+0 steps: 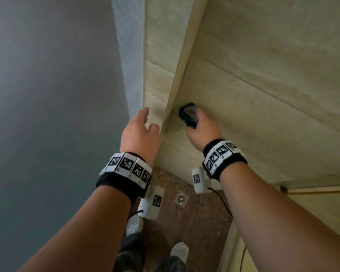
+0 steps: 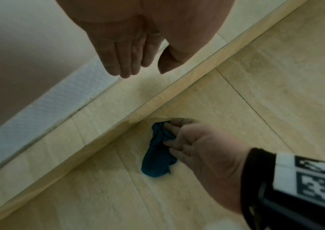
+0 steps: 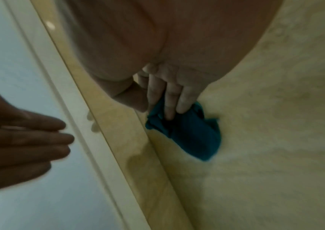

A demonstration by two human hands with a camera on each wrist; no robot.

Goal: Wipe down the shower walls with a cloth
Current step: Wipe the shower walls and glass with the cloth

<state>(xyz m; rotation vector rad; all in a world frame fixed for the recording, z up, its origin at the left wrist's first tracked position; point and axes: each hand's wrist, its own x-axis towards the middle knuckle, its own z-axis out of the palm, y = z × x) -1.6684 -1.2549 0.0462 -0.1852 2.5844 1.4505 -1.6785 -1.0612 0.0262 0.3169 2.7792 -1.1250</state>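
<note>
Our right hand (image 1: 201, 127) presses a bunched teal cloth (image 1: 187, 114) flat against the beige tiled shower wall (image 1: 263, 91). In the right wrist view the fingers (image 3: 170, 99) lie fairly straight over the cloth's near edge, with the thumb beside them, and most of the fabric shows beyond the fingertips. From the left wrist view the cloth (image 2: 158, 153) lies crumpled between that hand (image 2: 207, 152) and the wall, partly gathered under the fingers; we cannot tell whether any of it is tucked into the palm.

Just to the left of the cloth runs a raised tile edge (image 1: 180, 79), the corner where this wall meets a narrower tiled strip. Our left hand (image 1: 139, 134) is on the far side of that corner, held apart from the right hand and holding nothing. Its fingers (image 2: 122, 62) are straight and close together, reaching along the narrow strip toward a frosted glass panel (image 1: 128, 55); whether the fingertips touch the tile we cannot tell.

Below both wrists we see a speckled brown floor (image 1: 194, 232) with a square metal drain (image 1: 182, 199), and two light shoes (image 1: 179, 251) further down.
</note>
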